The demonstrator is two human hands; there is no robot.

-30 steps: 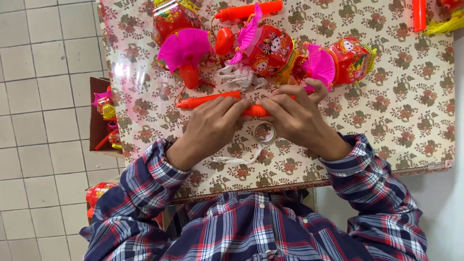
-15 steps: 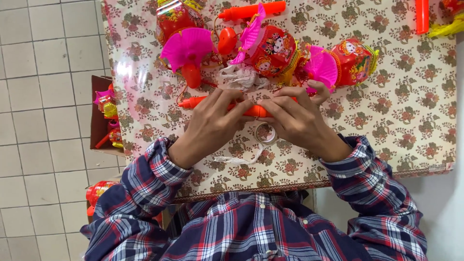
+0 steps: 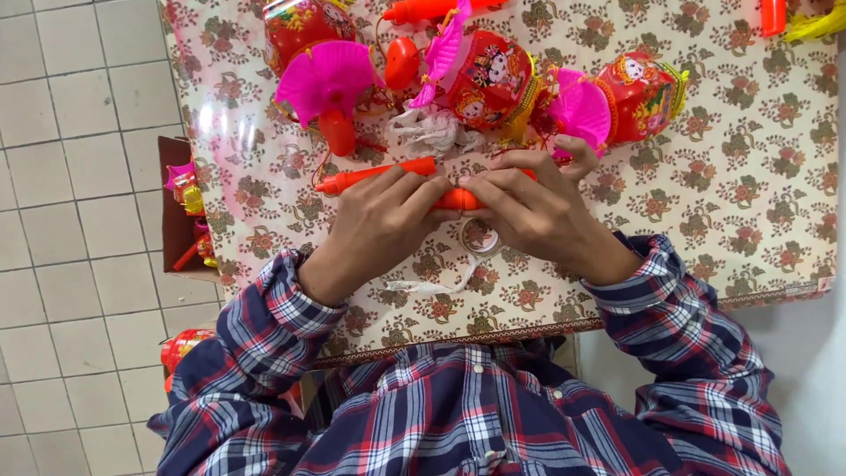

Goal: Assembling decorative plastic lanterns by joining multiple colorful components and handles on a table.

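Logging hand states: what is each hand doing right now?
Left hand: closed on the orange plastic stick.
Right hand: closed on the same stick.

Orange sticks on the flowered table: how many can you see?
3: one orange stick held by both hands, one at the top edge, one at the top right corner. Others may be hidden.

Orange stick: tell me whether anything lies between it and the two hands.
Nothing visible does. The left hand and right hand both grip the orange stick directly, meeting at its middle. The pink-and-red toys lie beyond it on the table, not between.
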